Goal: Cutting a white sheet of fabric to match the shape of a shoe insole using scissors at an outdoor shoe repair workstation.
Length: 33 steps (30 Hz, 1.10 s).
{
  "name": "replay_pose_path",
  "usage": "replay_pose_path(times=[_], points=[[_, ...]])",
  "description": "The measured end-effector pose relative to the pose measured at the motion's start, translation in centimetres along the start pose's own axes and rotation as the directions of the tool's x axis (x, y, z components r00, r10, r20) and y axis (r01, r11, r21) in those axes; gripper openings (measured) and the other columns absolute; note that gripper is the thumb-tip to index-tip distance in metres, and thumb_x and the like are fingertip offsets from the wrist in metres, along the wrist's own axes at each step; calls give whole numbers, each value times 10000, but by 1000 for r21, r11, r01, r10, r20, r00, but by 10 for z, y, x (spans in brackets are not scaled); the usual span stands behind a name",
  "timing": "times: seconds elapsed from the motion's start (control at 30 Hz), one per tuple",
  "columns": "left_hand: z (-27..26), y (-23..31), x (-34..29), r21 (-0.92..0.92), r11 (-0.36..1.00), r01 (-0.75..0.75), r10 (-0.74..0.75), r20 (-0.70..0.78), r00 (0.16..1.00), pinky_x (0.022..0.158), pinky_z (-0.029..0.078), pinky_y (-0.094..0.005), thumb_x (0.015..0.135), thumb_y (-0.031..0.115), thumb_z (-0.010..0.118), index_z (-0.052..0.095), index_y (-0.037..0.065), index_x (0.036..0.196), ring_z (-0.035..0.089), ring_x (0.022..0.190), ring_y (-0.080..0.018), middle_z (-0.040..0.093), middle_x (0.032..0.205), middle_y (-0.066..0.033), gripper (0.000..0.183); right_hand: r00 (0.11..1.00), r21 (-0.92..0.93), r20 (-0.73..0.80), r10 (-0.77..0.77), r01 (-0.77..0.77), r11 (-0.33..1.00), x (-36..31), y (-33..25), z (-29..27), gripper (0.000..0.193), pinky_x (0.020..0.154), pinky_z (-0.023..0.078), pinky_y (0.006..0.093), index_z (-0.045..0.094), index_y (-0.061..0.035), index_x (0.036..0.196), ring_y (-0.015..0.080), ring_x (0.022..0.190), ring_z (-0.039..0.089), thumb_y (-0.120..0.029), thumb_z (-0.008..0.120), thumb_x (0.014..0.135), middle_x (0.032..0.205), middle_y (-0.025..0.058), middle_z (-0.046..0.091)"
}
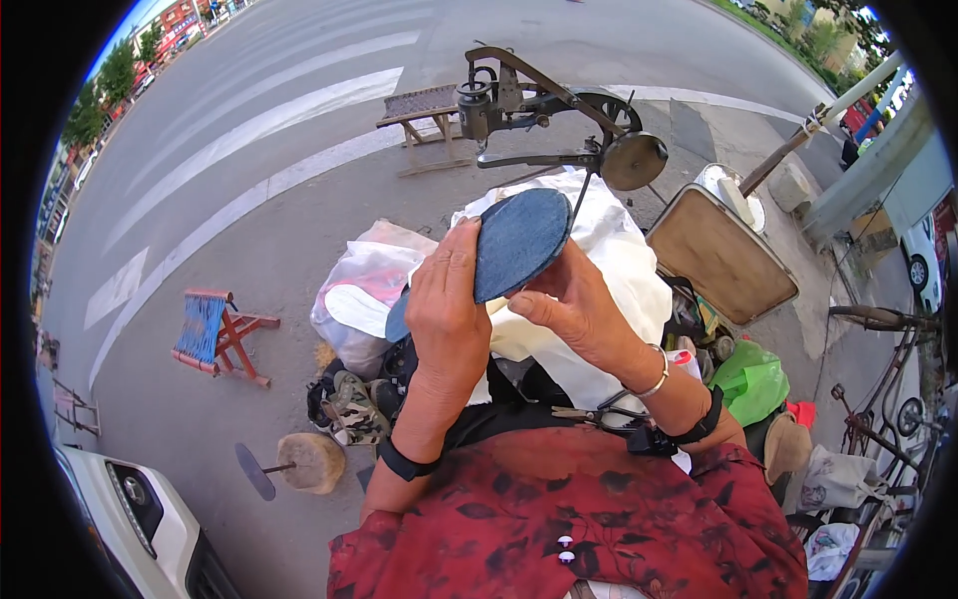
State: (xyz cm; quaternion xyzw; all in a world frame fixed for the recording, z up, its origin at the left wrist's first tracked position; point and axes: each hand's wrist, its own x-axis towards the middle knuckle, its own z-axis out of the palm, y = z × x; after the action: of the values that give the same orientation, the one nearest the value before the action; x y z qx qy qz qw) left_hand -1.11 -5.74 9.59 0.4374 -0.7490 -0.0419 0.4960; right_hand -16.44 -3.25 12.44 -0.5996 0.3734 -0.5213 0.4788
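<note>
In front of me, above my lap, I hold up a dark blue insole [524, 243] with its broad rounded end facing up and right. My left hand [444, 299] is wrapped across its middle, and the narrower end peeks out left of the wrist. At its right edge is my right hand [579, 304], thumb in front, the other fingers partly hidden behind the insole. White cloth [624, 260] is draped over my knees beneath both hands. A white insole-shaped piece [359, 310] rests on a plastic bag to the left.
A hand-cranked shoe-sewing machine [544, 120] stands ahead, beside a wooden stool [424, 105]. Left are a red folding stool [225, 334], camouflage shoes [354, 407] and a wooden block [311, 463] with a metal piece. Right are a brown tray [723, 255], green bag [753, 379] and bicycle [888, 389].
</note>
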Motion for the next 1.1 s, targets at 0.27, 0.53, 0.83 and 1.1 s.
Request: replay_pose_path(times=[0.27,0.53,0.83,1.1], points=[[2,-2,-5,314,938,-148,129,81,988,1008,377,-420,789,-7,568,479,15,1312,516,1202,-315,530,1302,-177,532,988,18,-155,8,-5,1000,2,15,20,284,667,494,263,569,58,1034,106,761,579,-189,589,894,886,76,624],[-38,-29,-18,-492,738,462,-243,444,862,1092,289,-425,840,479,626,283,58,1451,378,1322,-345,386,1412,-244,818,966,215,-26,257,-246,945,10,21,-34,295,618,532,243,560,-6,1096,136,729,642,-182,640,873,895,78,654],[-28,-60,-58,-499,-139,855,-75,866,494,890,471,-292,991,503,312,362,-51,1378,586,1070,-175,581,1217,-151,677,922,255,131,363,-385,887,33,59,-68,162,666,519,253,584,-35,1003,102,732,628,-156,609,898,882,43,662],[-12,-46,-73,-463,-424,778,67,841,537,779,558,-398,980,515,324,378,72,1379,624,1022,-311,537,1263,-225,599,895,295,130,427,-446,845,44,91,-69,116,714,520,232,597,-56,949,83,767,628,-146,633,886,864,25,661]])
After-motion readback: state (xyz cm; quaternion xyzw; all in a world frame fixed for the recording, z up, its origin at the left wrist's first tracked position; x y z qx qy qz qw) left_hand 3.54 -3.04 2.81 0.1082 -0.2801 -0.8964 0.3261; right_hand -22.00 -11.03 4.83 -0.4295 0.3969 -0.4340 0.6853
